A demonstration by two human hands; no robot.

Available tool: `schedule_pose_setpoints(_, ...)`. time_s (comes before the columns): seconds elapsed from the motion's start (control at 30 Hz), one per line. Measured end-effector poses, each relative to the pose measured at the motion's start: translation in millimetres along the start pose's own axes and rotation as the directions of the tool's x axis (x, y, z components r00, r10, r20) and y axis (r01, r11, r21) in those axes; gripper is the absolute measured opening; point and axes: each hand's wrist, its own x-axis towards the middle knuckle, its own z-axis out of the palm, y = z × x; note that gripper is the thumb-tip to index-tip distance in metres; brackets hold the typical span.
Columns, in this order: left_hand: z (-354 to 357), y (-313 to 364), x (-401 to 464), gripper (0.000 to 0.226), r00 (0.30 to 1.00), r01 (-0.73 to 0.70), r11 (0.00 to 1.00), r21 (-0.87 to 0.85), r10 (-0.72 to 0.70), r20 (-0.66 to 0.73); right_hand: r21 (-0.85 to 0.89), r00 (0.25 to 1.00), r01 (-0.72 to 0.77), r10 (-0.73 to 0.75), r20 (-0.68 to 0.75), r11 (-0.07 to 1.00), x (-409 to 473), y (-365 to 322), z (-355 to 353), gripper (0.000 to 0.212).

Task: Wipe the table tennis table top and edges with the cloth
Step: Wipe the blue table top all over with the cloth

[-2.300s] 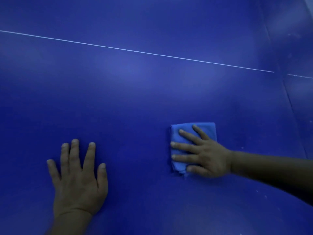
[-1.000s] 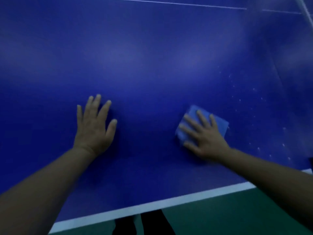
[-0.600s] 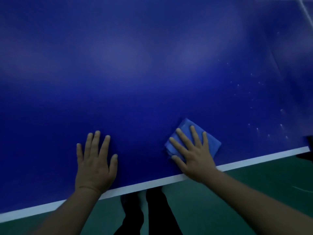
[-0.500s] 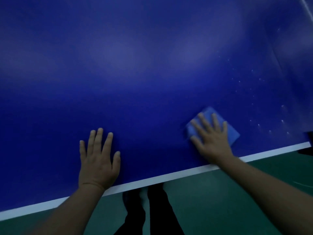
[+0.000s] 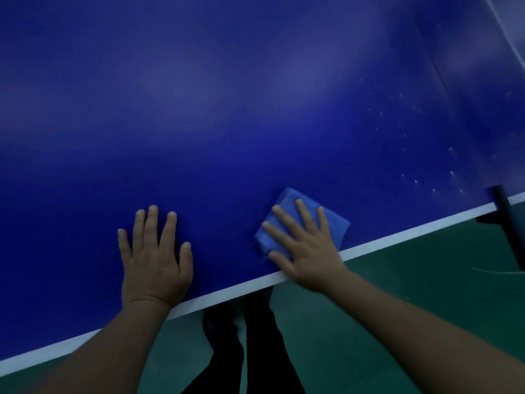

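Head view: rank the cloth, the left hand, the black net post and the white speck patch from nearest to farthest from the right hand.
1. cloth: directly under the right hand, pressed flat by its fingers.
2. left hand: to its left, flat on the table top.
3. white speck patch: up and right on the blue surface.
4. black net post: far right, at the table's edge.

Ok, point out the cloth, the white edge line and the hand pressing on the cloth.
cloth [image 5: 335,223], head view, bare right corner of the folded fabric.
white edge line [image 5: 412,230], head view, stripe right of the wrist.
right hand [image 5: 308,251], head view, back of the hand.
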Motion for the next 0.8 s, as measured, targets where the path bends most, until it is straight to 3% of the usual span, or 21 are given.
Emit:
schedule_pose_setpoints(0.1, -1.2, 0.6, 0.6, 0.073, 1.0, -0.001, 1.0, -0.004, 0.001, 0.009, 0.021, 0.932, -0.362, 0.362, 0.032, 0.932, 1.0, 62.5, -10.7, 0.064)
schedule_pose_setpoints(0.2, -2.3, 2.0, 0.6, 0.073, 1.0, -0.003, 1.0, -0.007, 0.003, 0.016, 0.123, 0.676, -0.734, 0.736, 0.039, 0.668, 16.4, 85.4, -23.3, 0.062)
schedule_pose_setpoints(0.27, -2.5, 1.5, 0.5, 0.073, 1.0, -0.002, 1.0, -0.006, 0.002, 0.014, 0.19, 0.515, -0.845, 0.856, 0.042, 0.5, 38.1, 58.7, -26.2, 0.06)
schedule_pose_setpoints(0.3, -2.6, 0.9, 0.2, 0.073, 1.0, -0.002, 1.0, -0.005, 0.002, 0.011, 0.194, 0.514, -0.845, 0.857, 0.036, 0.498, 46.9, 33.7, -22.6, 0.059)
schedule_pose_setpoints(0.33, -2.3, 0.9, -0.2, 0.073, 1.0, 0.0, 1.0, -0.005, 0.0, 0.007, 0.196, 0.579, -0.801, 0.815, 0.013, 0.566, 51.8, 3.7, -16.5, 0.059)
schedule_pose_setpoints(0.37, -2.0, 1.0, -0.5, 0.072, 1.0, 0.002, 1.0, -0.005, -0.002, 0.002, 0.194, 0.692, -0.706, 0.722, -0.013, 0.681, 52.0, -28.9, -10.5, 0.06)
schedule_pose_setpoints(0.43, -1.7, 1.9, -0.5, 0.072, 1.0, 0.004, 1.0, 0.003, -0.004, 0.0, 0.144, 0.896, -0.436, 0.443, -0.024, 0.889, 38.2, -75.1, -2.0, 0.06)
schedule_pose_setpoints(0.5, -2.0, 2.8, -0.4, 0.072, 1.0, 0.006, 1.0, 0.003, -0.006, 0.006, 0.112, 0.965, -0.26, 0.263, -0.008, 0.959, 23.1, -62.1, -1.8, 0.06)
schedule_pose_setpoints(0.57, -2.8, 3.3, -0.5, 0.072, 1.0, 0.007, 1.0, 0.005, -0.008, 0.016, 0.065, 0.961, -0.277, 0.275, 0.034, 0.959, 12.4, -16.1, -8.8, 0.065)
schedule_pose_setpoints(0.63, -3.4, 3.6, -0.1, 0.072, 1.0, 0.007, 1.0, 0.005, -0.007, 0.024, 0.004, 0.914, -0.401, 0.4, 0.068, 0.916, 5.4, 35.1, -18.0, 0.071)
schedule_pose_setpoints(0.73, -3.9, 4.1, -0.3, 0.073, 1.0, 0.002, 1.0, 0.004, -0.002, 0.028, 0.032, 0.792, -0.609, 0.606, 0.075, 0.793, 6.8, 78.2, -27.9, 0.072)
schedule_pose_setpoints(0.8, -4.0, 4.2, 0.0, 0.073, 1.0, 0.004, 1.0, 0.008, -0.004, 0.024, 0.1, 0.695, -0.719, 0.717, 0.061, 0.688, 20.9, 69.3, -27.9, 0.067)
